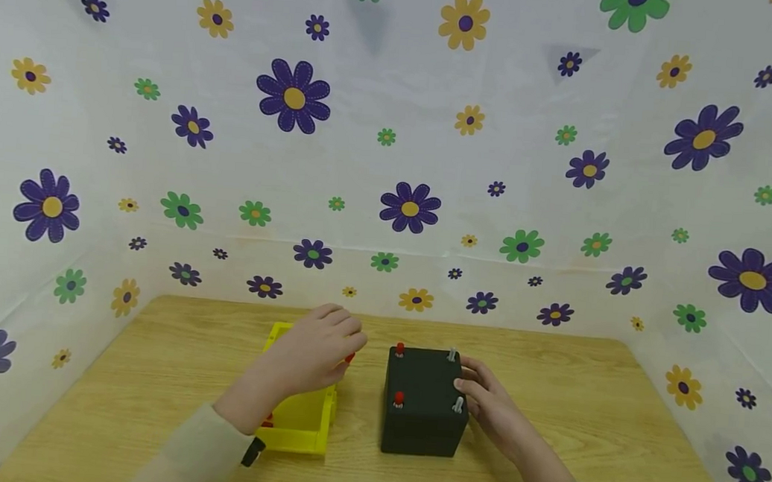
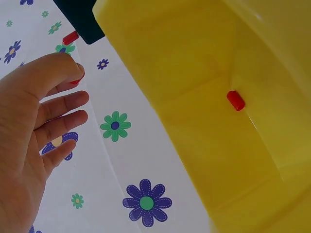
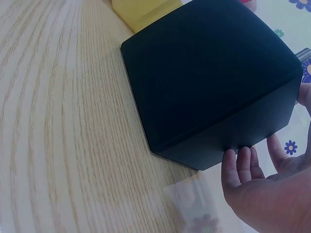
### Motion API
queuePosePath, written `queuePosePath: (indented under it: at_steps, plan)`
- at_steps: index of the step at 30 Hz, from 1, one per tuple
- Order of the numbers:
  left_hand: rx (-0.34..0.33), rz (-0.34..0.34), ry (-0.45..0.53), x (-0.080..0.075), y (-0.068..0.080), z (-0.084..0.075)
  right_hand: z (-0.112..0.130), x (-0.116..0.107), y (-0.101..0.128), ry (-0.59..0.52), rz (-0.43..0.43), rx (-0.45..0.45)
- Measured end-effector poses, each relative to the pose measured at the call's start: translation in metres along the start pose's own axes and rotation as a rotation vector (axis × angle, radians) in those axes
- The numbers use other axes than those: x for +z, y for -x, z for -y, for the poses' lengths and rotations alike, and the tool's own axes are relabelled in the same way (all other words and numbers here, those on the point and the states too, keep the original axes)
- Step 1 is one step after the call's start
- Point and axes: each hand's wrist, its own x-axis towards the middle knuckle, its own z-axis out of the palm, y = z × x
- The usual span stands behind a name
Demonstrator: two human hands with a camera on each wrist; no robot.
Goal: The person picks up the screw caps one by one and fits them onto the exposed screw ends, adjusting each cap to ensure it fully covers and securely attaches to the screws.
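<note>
My left hand (image 1: 343, 351) hovers over the far end of a yellow bin (image 1: 298, 438) and pinches a small red cap (image 1: 349, 358) at its fingertips. The left wrist view shows that cap (image 2: 77, 80) tucked behind the top finger of the left hand (image 2: 68, 90), and another red cap (image 2: 235, 100) lying inside the bin (image 2: 194, 73). To the right stands a black box (image 1: 422, 415) with two red-capped posts (image 1: 398, 399) and two bare metal bolts (image 1: 458, 405) on top. My right hand (image 1: 472, 396) rests against its right side with its fingers (image 3: 238, 167) straight.
The wooden table (image 1: 149, 359) is walled on three sides by a white flower-print sheet (image 1: 409, 205). In the right wrist view, bare wood (image 3: 63, 121) lies in front of the black box (image 3: 209, 82). A small dark object (image 1: 252, 452) sits by the bin's near left corner.
</note>
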Motion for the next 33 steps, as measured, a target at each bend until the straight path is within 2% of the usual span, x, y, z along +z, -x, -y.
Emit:
queuePosePath:
  at_steps: [8, 33]
  plan:
    - [0.039, -0.044, -0.032, -0.004, -0.007, -0.003, 0.001, -0.001, 0.000, 0.010, -0.002, -0.001]
    - [0.089, -0.091, -0.060, -0.020, -0.018, -0.022, 0.000, -0.002, 0.000, 0.012, 0.015, -0.006]
